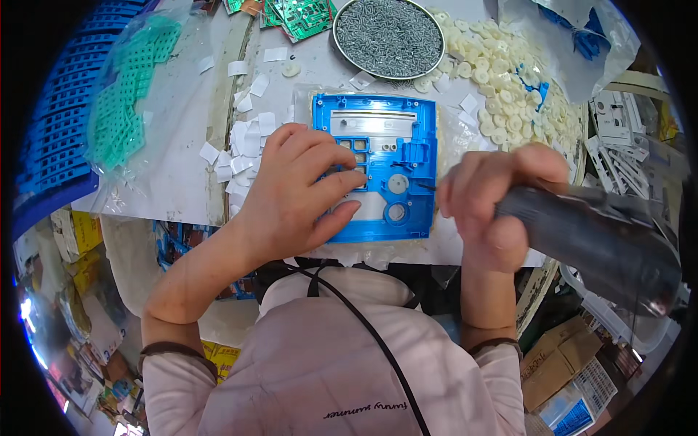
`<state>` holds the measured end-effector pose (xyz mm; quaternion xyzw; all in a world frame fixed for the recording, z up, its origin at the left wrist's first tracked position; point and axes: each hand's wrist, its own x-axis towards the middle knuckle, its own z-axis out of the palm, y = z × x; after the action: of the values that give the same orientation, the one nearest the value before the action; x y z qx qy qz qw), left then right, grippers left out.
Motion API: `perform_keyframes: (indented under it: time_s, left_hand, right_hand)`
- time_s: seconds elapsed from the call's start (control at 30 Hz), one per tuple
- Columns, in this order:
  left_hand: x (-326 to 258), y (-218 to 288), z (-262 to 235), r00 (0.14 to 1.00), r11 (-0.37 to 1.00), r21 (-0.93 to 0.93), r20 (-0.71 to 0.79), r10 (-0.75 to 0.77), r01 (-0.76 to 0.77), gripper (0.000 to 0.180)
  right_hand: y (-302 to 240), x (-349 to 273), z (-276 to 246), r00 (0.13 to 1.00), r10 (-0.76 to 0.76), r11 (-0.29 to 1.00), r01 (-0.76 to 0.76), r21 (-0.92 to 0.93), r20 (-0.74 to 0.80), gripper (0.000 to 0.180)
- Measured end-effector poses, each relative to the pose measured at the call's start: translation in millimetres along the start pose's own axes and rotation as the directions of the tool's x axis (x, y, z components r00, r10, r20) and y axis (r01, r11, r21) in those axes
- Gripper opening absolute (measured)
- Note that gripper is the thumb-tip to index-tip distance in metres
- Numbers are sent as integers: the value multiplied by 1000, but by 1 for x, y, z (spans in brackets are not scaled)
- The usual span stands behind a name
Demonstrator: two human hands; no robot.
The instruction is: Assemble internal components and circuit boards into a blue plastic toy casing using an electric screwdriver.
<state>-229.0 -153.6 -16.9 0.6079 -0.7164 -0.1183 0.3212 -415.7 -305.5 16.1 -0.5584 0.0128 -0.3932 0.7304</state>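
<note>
A blue plastic casing (425,131) lies on the work surface in front of me, its ribbed inner side up. My left hand (294,182) is laid over its left part, fingers bent onto a blue grid of square openings and thumb low on the casing, gripping it. What lies under those fingers is hidden. In my right hand (483,192) is a dark electric screwdriver (589,243), held almost level. Its thin bit points left over the casing's right edge, near a white disc (398,184); whether it touches anything is unclear. A second round fitting (395,211) sits below the disc.
A round tray (338,42) full of small screws stands beyond the casing, beside a pile of cream plastic discs (502,91). White paper squares (251,138) are scattered left. Bagged green parts (120,116) lie farther left; green circuit boards (302,18) lie at the back.
</note>
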Motion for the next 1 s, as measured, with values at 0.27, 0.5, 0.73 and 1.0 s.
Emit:
perform_keyframes:
  time_s: [0.27,0.5,0.73,1.0]
  left_hand:
    - [-1,10,12,999,1000,-25,-41,-14,13,30]
    - [-2,15,20,1000,998,-58,-20,-20,19,27]
    - [-8,17,22,998,998,-49,-51,-34,31,25]
    - [-9,20,19,996,999,-21,-77,-40,39,25]
  right_hand:
    - [17,-7,5,997,76,985,-80,-151,-32,59]
    - [28,-14,6,998,45,963,-55,-263,-44,44]
    - [16,-11,6,998,29,998,-32,-60,-56,46]
    - [25,-8,-1,998,47,975,-39,-220,29,63]
